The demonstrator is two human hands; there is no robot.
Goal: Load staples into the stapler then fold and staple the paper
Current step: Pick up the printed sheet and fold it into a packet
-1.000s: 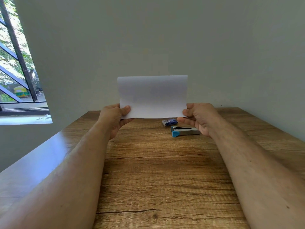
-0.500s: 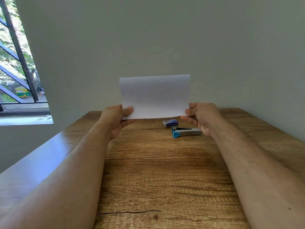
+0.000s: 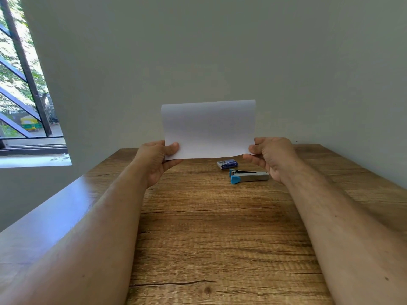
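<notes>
With the left hand (image 3: pixel 157 160) and right hand (image 3: pixel 272 157) each pinching a lower corner of the raised paper (image 3: pixel 209 128), match its edges squarely before creasing.

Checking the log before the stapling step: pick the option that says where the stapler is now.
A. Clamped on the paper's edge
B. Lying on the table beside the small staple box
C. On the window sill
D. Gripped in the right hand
B: the stapler lies on the table near the staple box, while both hands hold up the paper.
</notes>
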